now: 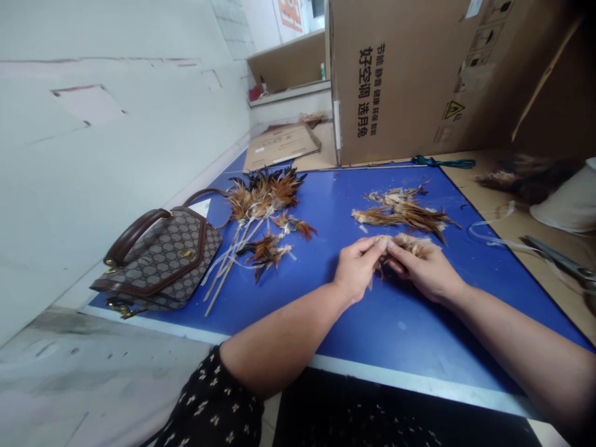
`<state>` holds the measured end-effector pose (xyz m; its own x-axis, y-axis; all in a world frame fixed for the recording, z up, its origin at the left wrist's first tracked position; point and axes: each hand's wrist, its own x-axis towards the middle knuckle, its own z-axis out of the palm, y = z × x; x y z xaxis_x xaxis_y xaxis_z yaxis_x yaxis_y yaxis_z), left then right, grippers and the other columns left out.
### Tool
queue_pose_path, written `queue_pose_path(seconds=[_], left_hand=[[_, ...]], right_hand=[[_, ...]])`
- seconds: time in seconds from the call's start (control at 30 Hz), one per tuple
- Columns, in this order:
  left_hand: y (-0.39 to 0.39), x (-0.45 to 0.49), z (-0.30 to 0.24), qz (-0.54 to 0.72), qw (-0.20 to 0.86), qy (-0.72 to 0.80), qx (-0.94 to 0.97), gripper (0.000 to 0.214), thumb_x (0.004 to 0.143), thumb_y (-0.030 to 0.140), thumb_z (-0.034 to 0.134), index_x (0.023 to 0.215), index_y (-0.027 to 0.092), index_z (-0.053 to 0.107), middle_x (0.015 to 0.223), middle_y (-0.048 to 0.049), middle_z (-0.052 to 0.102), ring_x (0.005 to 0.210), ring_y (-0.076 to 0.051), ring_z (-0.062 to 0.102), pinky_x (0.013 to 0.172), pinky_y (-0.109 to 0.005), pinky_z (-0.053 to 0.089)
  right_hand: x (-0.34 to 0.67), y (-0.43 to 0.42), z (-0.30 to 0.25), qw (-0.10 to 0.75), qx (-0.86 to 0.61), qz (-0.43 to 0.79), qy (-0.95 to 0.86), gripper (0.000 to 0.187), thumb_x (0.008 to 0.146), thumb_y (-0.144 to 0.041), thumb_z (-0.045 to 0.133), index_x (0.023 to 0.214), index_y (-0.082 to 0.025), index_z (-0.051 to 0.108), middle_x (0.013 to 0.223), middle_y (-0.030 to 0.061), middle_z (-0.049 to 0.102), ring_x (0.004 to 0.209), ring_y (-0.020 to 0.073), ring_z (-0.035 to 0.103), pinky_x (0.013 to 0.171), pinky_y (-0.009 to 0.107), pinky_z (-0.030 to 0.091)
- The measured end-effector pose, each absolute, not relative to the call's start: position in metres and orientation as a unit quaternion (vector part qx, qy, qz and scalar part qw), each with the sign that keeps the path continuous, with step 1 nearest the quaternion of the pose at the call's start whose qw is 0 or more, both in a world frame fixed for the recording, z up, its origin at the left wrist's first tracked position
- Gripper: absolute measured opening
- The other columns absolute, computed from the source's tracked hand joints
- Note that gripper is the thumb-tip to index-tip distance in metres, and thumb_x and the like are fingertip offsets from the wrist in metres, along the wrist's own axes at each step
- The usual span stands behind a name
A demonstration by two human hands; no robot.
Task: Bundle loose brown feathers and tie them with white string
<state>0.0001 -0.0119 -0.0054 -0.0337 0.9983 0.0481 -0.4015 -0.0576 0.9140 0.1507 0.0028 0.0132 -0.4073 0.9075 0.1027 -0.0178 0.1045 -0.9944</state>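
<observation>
Both hands meet above the blue tabletop, thumbs and fingertips pinched close together. Between them is a small bunch of pale brown feathers, partly hidden by the fingers. My left hand is closed on the feathers' lower end, and my right hand is wrapped round the rest. Just beyond the hands lies a loose pile of long brown feathers. To the left, feather clusters on thin pale sticks rest on the table, with a smaller dark and brown feather bunch in front of them.
A patterned handbag stands at the left by the wall. A large cardboard box rises along the back, with flat cardboard beside it. Teal-handled scissors lie at the back. Metal scissors and a white container are at the right.
</observation>
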Motion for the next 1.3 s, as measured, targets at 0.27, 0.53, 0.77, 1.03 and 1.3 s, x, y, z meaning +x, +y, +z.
queue_pose_path(seconds=[0.27,0.53,0.77,1.03,1.3], left_hand=[[-0.005,-0.006,-0.008,0.632,0.572,0.390,0.347,0.031,0.077,0.041,0.086,0.091,0.014,0.081,0.090,-0.0072,0.078,0.086,-0.016,0.070,0.088,-0.030,0.054],[-0.011,-0.007,-0.005,0.542,0.630,0.395,0.392,0.042,0.076,0.051,0.085,0.083,0.012,0.071,0.069,-0.0013,0.067,0.054,-0.010,0.061,0.060,-0.028,0.050],[-0.011,-0.010,-0.003,0.502,0.651,0.372,0.432,0.046,0.079,0.056,0.082,0.076,0.012,0.068,0.057,0.0012,0.059,0.054,-0.010,0.059,0.060,-0.026,0.045],[-0.010,-0.023,-0.001,0.389,0.730,0.349,0.440,0.046,0.077,0.051,0.087,0.073,0.011,0.064,0.058,0.0017,0.057,0.050,-0.007,0.051,0.057,-0.027,0.044],[-0.012,-0.020,0.001,0.393,0.769,0.315,0.393,0.044,0.073,0.042,0.093,0.073,0.008,0.065,0.064,0.0002,0.058,0.051,-0.004,0.046,0.055,-0.025,0.040]], right_hand=[[0.161,0.006,0.025,0.438,-0.430,0.402,-0.680,0.037,0.090,-0.058,0.075,0.102,-0.022,0.076,0.077,0.0033,0.068,0.067,0.0165,0.058,0.063,0.030,0.049],[0.164,0.007,0.025,0.451,-0.412,0.398,-0.684,0.033,0.088,-0.052,0.079,0.108,-0.026,0.083,0.103,0.0067,0.081,0.091,0.0241,0.074,0.090,0.041,0.060],[0.166,0.010,0.020,0.445,-0.405,0.412,-0.685,0.037,0.085,-0.055,0.080,0.105,-0.025,0.084,0.103,0.0081,0.082,0.093,0.0271,0.076,0.093,0.045,0.062],[0.190,0.025,0.022,0.313,-0.344,0.507,-0.726,0.043,0.086,-0.056,0.079,0.116,-0.026,0.083,0.102,0.0085,0.083,0.092,0.0262,0.077,0.092,0.043,0.060],[0.189,0.025,0.020,0.334,-0.352,0.492,-0.723,0.037,0.086,-0.057,0.079,0.096,-0.022,0.084,0.089,0.0077,0.080,0.080,0.0224,0.072,0.080,0.036,0.059]])
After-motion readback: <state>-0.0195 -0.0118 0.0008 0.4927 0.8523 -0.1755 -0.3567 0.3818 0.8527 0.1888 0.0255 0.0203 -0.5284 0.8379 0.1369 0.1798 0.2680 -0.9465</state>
